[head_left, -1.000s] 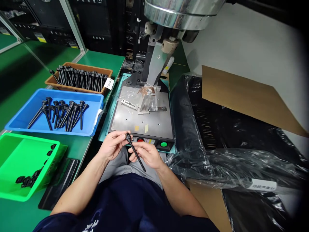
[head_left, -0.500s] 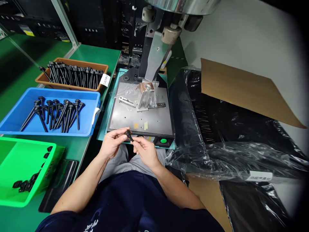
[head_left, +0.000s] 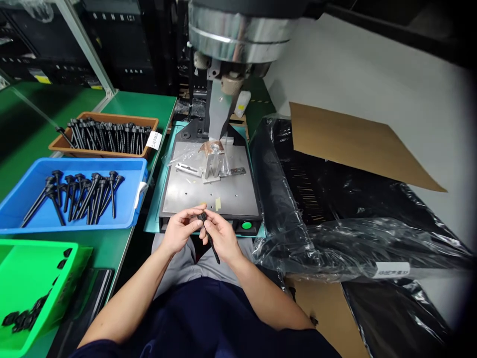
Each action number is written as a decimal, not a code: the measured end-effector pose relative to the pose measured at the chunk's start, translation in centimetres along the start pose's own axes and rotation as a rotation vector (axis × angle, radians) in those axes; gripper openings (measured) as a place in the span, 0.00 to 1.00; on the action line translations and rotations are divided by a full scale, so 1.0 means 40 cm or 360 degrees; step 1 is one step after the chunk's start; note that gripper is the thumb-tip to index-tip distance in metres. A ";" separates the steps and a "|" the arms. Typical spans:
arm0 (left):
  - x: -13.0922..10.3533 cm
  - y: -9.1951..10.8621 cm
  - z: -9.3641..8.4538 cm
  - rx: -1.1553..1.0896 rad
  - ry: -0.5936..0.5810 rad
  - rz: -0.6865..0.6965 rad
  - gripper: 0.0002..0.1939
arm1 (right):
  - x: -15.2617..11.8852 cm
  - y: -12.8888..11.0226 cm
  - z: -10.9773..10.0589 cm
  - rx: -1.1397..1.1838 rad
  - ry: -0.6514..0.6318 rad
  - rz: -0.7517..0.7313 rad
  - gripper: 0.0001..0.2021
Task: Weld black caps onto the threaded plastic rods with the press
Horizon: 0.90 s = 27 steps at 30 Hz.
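Between left hand (head_left: pixel 181 232) and right hand (head_left: pixel 223 237), a ribbed black stem (head_left: pixel 215 252) is pinched, the right now nearer its head (head_left: pixel 202 216), so handling seems centred there.

Pale wall (head_left: pixel 357 64) at right. Brown cardboard flap (head_left: pixel 361 144) in front of wall, slanting down rightward. Crumpled clear plastic (head_left: pixel 346 248) below flap, white label (head_left: pixel 392 269) on it, print too small to read. More cardboard (head_left: pixel 331 313) lower down. Slanting metal post (head_left: pixel 85 49) at upper left. Black boxes (head_left: pixel 119 40) behind post. Flat black case (head_left: pixel 84 308) on green bench (head_left: pixel 145 102), near its edge.
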State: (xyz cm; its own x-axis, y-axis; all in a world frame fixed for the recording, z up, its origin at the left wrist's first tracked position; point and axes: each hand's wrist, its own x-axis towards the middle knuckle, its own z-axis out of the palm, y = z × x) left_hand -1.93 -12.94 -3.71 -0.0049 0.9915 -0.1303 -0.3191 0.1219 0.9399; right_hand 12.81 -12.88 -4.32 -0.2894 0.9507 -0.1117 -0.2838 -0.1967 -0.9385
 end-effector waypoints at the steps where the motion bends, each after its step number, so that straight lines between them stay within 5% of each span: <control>1: 0.005 0.003 0.005 0.0056 -0.0038 0.0006 0.14 | 0.009 -0.006 -0.006 0.0026 -0.0027 0.0014 0.22; 5: 0.059 0.016 0.011 0.0129 -0.0037 0.0058 0.20 | 0.049 -0.032 -0.039 0.0153 0.0024 0.0053 0.20; 11: 0.199 0.047 0.002 -0.0284 0.0505 -0.0034 0.23 | 0.115 -0.067 -0.090 0.0279 0.0276 0.0032 0.19; 15: 0.242 0.052 -0.003 -0.0338 0.0867 0.0053 0.24 | 0.154 -0.070 -0.113 0.0311 0.0382 0.0019 0.20; 21: 0.273 0.060 -0.001 -0.0136 0.0450 0.0205 0.29 | 0.234 -0.062 -0.123 0.0396 0.0442 0.0133 0.22; 27: 0.256 0.130 0.022 -0.0296 0.0174 0.0131 0.28 | 0.301 -0.082 -0.088 0.0635 0.0017 0.0052 0.22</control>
State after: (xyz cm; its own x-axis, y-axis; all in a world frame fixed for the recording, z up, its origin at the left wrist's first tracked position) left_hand -2.80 -2.09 0.13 -0.1373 0.9856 -0.0986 -0.4823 0.0204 0.8758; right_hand 13.47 0.05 -3.72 -0.2950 0.9445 -0.1448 -0.6082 -0.3025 -0.7339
